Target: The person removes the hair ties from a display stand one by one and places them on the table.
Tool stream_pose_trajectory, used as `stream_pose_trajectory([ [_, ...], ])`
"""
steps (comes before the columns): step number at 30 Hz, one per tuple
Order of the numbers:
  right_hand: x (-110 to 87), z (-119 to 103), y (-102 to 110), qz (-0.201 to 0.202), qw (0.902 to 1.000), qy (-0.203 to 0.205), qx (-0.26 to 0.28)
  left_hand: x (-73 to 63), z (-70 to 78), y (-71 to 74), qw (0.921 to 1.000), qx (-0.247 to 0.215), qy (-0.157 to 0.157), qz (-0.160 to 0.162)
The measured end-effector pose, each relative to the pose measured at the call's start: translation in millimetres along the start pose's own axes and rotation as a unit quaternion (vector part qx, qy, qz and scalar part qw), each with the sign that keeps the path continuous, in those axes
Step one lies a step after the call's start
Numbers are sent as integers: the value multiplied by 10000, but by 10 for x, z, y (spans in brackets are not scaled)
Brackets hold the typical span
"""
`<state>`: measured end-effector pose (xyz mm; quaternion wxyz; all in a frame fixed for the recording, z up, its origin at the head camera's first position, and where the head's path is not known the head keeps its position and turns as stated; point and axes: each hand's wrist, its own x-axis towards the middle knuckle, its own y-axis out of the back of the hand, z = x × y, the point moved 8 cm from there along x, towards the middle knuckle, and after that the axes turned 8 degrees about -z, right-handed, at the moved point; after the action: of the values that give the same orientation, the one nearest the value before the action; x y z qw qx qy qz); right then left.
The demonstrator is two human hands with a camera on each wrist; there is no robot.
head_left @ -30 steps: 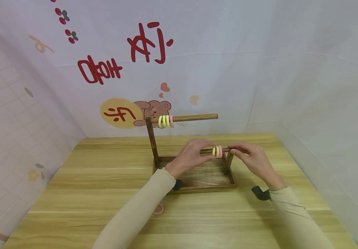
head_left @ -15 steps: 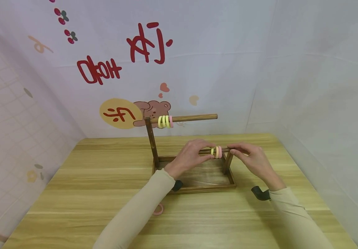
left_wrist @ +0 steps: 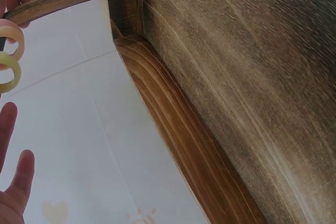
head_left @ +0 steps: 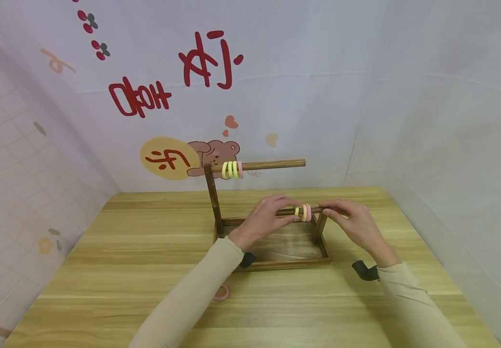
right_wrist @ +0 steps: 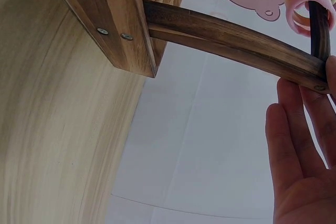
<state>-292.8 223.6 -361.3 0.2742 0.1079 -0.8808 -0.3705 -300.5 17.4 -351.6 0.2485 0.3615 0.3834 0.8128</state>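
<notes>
A dark wooden rack (head_left: 213, 198) with two horizontal bars stands on the table. Its lower bar (head_left: 283, 211) carries a yellow hair tie (head_left: 296, 211), with cream and pink hair ties (head_left: 307, 212) bunched just to its right. My left hand (head_left: 268, 217) pinches the yellow hair tie between thumb and fingers; in the left wrist view its other fingers (left_wrist: 23, 174) are spread. At the bar's right end, my right hand (head_left: 352, 222) grips the rack where bar and post (right_wrist: 236, 40) meet. On the upper bar (head_left: 276, 165) hang yellow hair ties (head_left: 230, 169) and a pink one (head_left: 240, 169).
A loose pink hair tie (head_left: 221, 292) lies on the table (head_left: 102, 270), beside the left forearm. The rack's shallow tray base (head_left: 285, 263) sits under both hands. Printed white cloth (head_left: 302, 96) closes off the back and sides. A black piece (head_left: 365, 270) shows beside the right wrist.
The yellow hair tie has slid slightly left along the lower bar with my left hand, leaving a small gap to the cream and pink ones. My right hand stays in place.
</notes>
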Motion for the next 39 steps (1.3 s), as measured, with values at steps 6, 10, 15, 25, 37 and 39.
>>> stream_pose_trajectory([
  [6, 2, -7, -3, 12, 10000, 69, -37, -32, 2, 23, 9999, -38, -75, 118],
  [10, 3, -7, -4, 28, 9999, 102, -59, -54, 1, 35, 9998, -122, -78, 140],
  [15, 3, 1, -5, 35, 9999, 84, -64, -81, -11, 40, 9998, -150, -66, 134],
  [25, 0, -1, -2, 35, 10000, 52, -72, -132, -43, 65, 9990, -424, -49, 132],
  [37, -3, 3, -4, 19, 9999, -16, -128, -195, -103, 104, 9990, -374, 210, 154],
  [39, -3, 7, -6, 13, 9999, -29, -131, -204, -103, 110, 9991, -360, 153, 181],
])
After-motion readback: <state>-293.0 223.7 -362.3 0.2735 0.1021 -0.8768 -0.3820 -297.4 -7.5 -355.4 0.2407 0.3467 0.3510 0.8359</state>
